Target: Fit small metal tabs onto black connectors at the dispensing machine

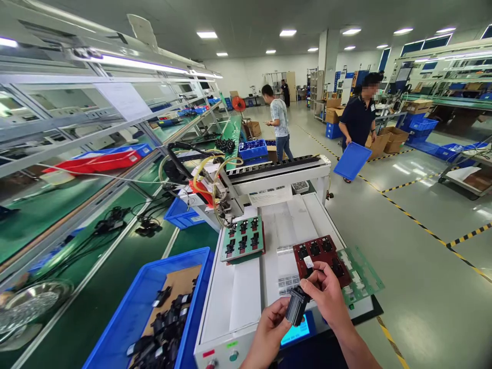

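A ribbed black plastic housing [296, 306] is held over the front of the white machine. My left hand [271, 328] grips its lower left side between thumb and fingers. At its upper end, the closed fingers of my right hand [325, 292] pinch the part. A small white label-like piece [308, 262] shows just beyond my right fingertips; whether I hold it is hard to tell. Behind my hands lies a red fixture [315, 248] with black parts in its pockets. A green fixture [243, 239] with several black parts sits farther left, under the machine's head.
A blue bin [144, 271] of black parts stands left of the machine bed [246, 292]. The machine's gantry [280, 169] crosses behind. Label sheets [288, 283] lie near the red fixture. One person [280, 120] stands beyond; another [357, 120] carries a blue tray [352, 160].
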`<state>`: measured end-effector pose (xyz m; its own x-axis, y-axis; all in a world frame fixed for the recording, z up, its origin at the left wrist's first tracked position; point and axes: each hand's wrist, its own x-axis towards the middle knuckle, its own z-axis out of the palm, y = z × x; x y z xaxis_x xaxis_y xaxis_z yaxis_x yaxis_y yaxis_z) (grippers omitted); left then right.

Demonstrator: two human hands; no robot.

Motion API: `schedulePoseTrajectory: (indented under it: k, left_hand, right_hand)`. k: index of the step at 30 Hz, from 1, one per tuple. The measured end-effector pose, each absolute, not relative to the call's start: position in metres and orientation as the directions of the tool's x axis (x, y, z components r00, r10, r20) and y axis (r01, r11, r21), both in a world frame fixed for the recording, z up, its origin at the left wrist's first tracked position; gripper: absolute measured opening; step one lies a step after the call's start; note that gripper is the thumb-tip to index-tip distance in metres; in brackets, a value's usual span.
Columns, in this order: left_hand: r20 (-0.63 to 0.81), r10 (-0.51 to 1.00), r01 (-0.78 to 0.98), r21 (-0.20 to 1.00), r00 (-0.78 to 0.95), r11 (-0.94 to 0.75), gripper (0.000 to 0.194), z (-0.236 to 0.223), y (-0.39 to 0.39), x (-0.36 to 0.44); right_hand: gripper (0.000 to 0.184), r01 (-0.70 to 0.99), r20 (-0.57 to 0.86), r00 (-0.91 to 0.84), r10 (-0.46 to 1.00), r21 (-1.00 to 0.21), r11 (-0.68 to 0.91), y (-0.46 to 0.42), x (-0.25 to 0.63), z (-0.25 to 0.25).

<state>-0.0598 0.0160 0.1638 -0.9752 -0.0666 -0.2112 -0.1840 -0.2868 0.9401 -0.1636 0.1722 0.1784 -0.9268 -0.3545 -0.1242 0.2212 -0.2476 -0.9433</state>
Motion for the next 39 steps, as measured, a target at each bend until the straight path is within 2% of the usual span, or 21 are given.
schedulePoseTrajectory:
  k: [2,5,8,19,22,25,27,30,31,36,39]
  left_hand:
    - [-0.232,-0.045,-0.201,0.912,-0.972,-0.357,0.05,0.171,0.018,-0.055]
    - [-0.311,0.016,-0.269,0.793,-0.95,-0.546,0.046,0.178,0.022,-0.046]
    - [-0.355,0.062,-0.308,0.695,-0.933,-0.65,0.047,0.177,0.022,-0.037]
    - [-0.353,0.15,-0.354,0.633,-0.923,-0.689,0.052,0.166,0.02,-0.027]
    - [-0.307,0.176,-0.337,0.627,-0.935,-0.702,0.053,0.17,0.022,-0.03]
    - [-0.233,0.134,-0.261,0.691,-0.963,-0.674,0.05,0.174,0.026,-0.032]
    - [-0.19,0.005,-0.159,0.805,-0.982,-0.572,0.047,0.174,0.029,-0.032]
    - [-0.118,-0.254,-0.014,0.927,-0.96,-0.375,0.064,0.175,0.033,-0.03]
    - [-0.107,-0.296,-0.001,0.942,-0.949,-0.336,0.07,0.175,0.034,-0.029]
    - [-0.149,-0.23,-0.053,0.925,-0.962,-0.377,0.066,0.189,0.032,-0.027]
    - [-0.173,-0.27,-0.055,0.917,-0.947,-0.396,0.066,0.202,0.028,-0.028]
  right_hand:
    - [0.056,0.244,-0.137,-0.911,-0.389,-0.94,-0.239,0.169,-0.163,0.18]
    - [0.055,0.277,-0.148,-0.885,-0.442,-0.93,-0.243,0.166,-0.162,0.186]
    - [0.056,0.293,-0.135,-0.86,-0.492,-0.92,-0.26,0.164,-0.16,0.192]
    - [0.051,0.241,-0.066,-0.85,-0.523,-0.93,-0.276,0.164,-0.151,0.214]
    - [0.051,0.242,-0.055,-0.844,-0.533,-0.927,-0.287,0.165,-0.152,0.217]
    - [0.05,0.244,-0.056,-0.841,-0.538,-0.927,-0.285,0.166,-0.154,0.219]
    - [0.05,0.227,-0.057,-0.844,-0.534,-0.939,-0.259,0.166,-0.156,0.218]
    - [0.049,0.187,-0.06,-0.849,-0.525,-0.964,-0.191,0.164,-0.158,0.214]
    - [0.049,0.175,-0.062,-0.849,-0.525,-0.97,-0.169,0.163,-0.159,0.213]
    - [0.052,0.199,-0.081,-0.842,-0.533,-0.965,-0.169,0.158,-0.156,0.211]
    - [0.043,0.188,-0.076,-0.896,-0.438,-0.958,-0.219,0.164,-0.152,0.211]
